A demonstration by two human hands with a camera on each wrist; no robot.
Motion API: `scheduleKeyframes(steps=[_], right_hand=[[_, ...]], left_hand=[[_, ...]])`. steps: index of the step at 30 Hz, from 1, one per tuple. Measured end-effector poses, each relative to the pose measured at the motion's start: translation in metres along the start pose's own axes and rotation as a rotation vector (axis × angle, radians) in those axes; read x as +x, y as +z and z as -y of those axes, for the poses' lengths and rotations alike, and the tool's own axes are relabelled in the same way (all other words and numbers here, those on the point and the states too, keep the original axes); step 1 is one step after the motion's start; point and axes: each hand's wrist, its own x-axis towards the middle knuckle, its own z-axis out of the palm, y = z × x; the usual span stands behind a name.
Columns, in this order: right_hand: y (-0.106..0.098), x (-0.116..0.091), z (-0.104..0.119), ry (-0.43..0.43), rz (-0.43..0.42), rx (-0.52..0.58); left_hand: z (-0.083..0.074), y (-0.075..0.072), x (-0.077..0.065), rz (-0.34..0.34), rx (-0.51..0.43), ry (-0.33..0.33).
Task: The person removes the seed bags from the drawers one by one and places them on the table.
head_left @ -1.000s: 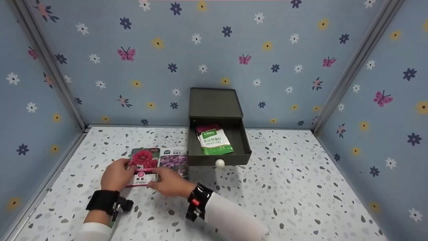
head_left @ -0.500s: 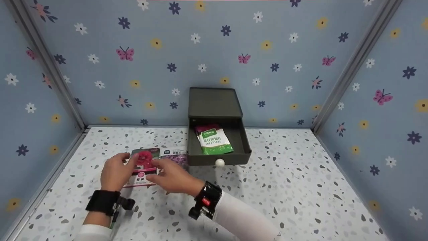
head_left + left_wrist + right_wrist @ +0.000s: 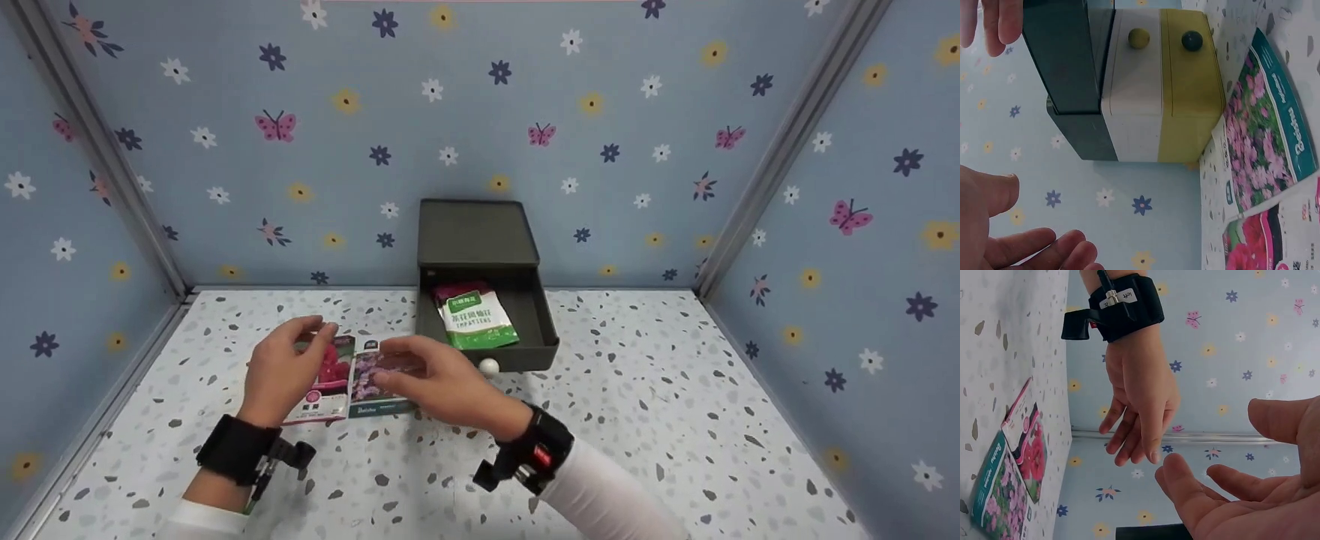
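My left hand (image 3: 285,371) hovers with loosely bent fingers above the left edge of a red-flower seed packet (image 3: 315,407), partly covering it from the head camera. My right hand (image 3: 454,386) is above the purple-flower seed packet (image 3: 381,397), fingers apart, holding nothing. Both packets lie flat, side by side, on the speckled table. In the right wrist view the left hand (image 3: 1143,388) is clear of the packets, with the right hand's fingers (image 3: 1190,486) below it. A green-and-white seed packet (image 3: 480,322) lies in the pulled-out drawer (image 3: 529,360), over a dark pink packet (image 3: 454,289).
The drawer belongs to a small cabinet with a dark green top tier, a white tier (image 3: 1134,84) and a yellow-green tier (image 3: 1190,84), each with a round knob. It stands against the flowered back wall (image 3: 337,150). Side walls bound the table (image 3: 637,420).
My right hand has let go of the red-flower packet and moved right, over the purple-flower one. My left hand has risen off the red-flower packet. Both packets stay on the table.
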Motion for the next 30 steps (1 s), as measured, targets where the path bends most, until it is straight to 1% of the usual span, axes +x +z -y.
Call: scheduleKeyframes(steps=[5, 11, 16, 20, 22, 26, 30], right_hand=[[-0.024, -0.012, 0.001, -0.029, -0.055, 0.041], [-0.057, -0.019, -0.004, -0.048, -0.146, 0.028], [-0.083, -0.018, -0.011, -0.028, -0.239, -0.050], [-0.102, -0.012, -0.020, 0.011, -0.293, -0.146], [-0.111, -0.010, -0.024, 0.048, -0.312, -0.196], [-0.124, -0.006, -0.029, 0.116, -0.329, -0.273], [-0.130, -0.002, -0.029, 0.148, -0.306, -0.330]], left_hand=[[-0.023, 0.004, 0.000, -0.003, -0.041, 0.081], [-0.050, 0.016, 0.003, 0.000, -0.093, 0.170], [-0.073, 0.025, 0.008, 0.003, -0.126, 0.257], [-0.088, 0.034, 0.011, 0.020, -0.162, 0.323], [-0.094, 0.038, 0.012, 0.033, -0.170, 0.343], [-0.103, 0.046, 0.011, 0.050, -0.173, 0.371], [-0.113, 0.052, 0.012, 0.080, -0.153, 0.398]])
